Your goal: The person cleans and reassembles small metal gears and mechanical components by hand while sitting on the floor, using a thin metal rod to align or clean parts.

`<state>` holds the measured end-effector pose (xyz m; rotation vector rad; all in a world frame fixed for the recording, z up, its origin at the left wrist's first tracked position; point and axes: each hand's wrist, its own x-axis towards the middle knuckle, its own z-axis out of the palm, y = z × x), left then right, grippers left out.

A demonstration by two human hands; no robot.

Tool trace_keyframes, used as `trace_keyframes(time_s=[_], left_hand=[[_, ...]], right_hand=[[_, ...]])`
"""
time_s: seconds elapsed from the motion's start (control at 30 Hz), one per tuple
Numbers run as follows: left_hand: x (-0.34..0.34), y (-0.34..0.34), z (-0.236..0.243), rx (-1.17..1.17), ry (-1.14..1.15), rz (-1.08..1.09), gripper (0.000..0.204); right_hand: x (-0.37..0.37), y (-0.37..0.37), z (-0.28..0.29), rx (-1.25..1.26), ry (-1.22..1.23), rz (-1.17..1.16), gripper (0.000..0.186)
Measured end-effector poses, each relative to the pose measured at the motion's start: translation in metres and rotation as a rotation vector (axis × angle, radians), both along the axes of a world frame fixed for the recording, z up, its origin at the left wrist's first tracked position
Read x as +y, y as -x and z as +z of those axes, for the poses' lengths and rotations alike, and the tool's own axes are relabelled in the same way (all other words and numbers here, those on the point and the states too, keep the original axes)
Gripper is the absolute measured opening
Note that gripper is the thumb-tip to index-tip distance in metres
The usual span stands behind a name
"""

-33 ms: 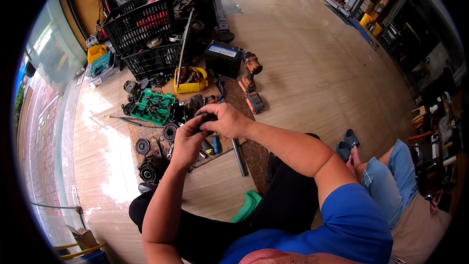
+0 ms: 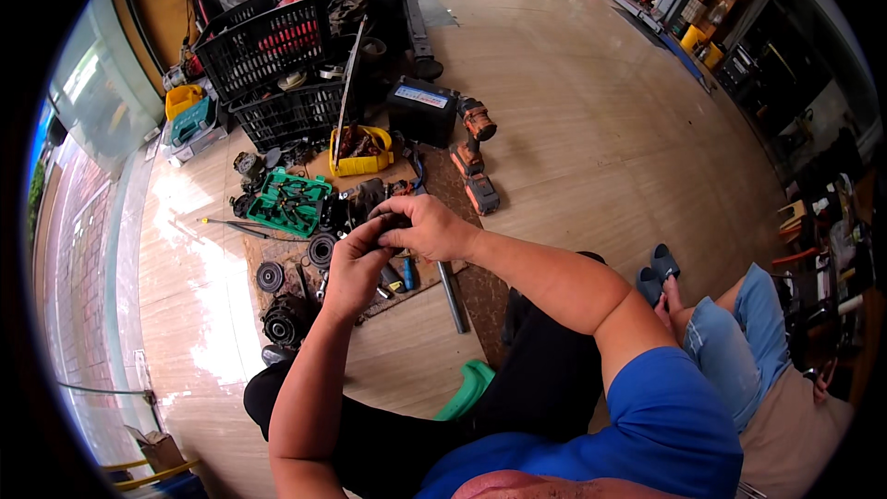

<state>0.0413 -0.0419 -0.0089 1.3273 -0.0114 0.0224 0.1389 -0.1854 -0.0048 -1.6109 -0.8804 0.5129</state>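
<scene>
My left hand (image 2: pixel 355 270) and my right hand (image 2: pixel 428 229) meet in front of me, fingertips bent together. Both are closed around something small and dark, mostly covered by the fingers, that I cannot make out. Beneath and beyond them, dark greasy machine parts lie on a stained cardboard sheet. To the left of my hands are a round pulley (image 2: pixel 321 249), a smaller grooved disc (image 2: pixel 270 277) and a round part like a pulley unit (image 2: pixel 285 322). A blue cylinder (image 2: pixel 408 273) and a metal tube (image 2: pixel 452 298) lie just right of my left wrist.
Farther off sit an open green tool case (image 2: pixel 289 202), a cut yellow jug (image 2: pixel 361 152), black crates (image 2: pixel 265 40), a black battery (image 2: pixel 422 111) and an orange-black cordless impact wrench (image 2: pixel 472 166). A green plastic stool edge (image 2: pixel 467 389) shows below me. Another person in denim shorts (image 2: pixel 726 351) sits at right.
</scene>
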Motion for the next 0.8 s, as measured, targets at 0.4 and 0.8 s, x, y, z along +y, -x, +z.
trace_keyframes(time_s=[0.4, 0.8], left_hand=[[-0.001, -0.002, -0.004, -0.066, 0.122, 0.047, 0.045], [0.002, -0.003, -0.010, -0.108, 0.015, 0.378, 0.040]], right_hand=[[0.004, -0.002, -0.011, 0.004, -0.016, -0.041, 0.028], [0.009, -0.002, -0.015, -0.004, -0.019, -0.182, 0.018]])
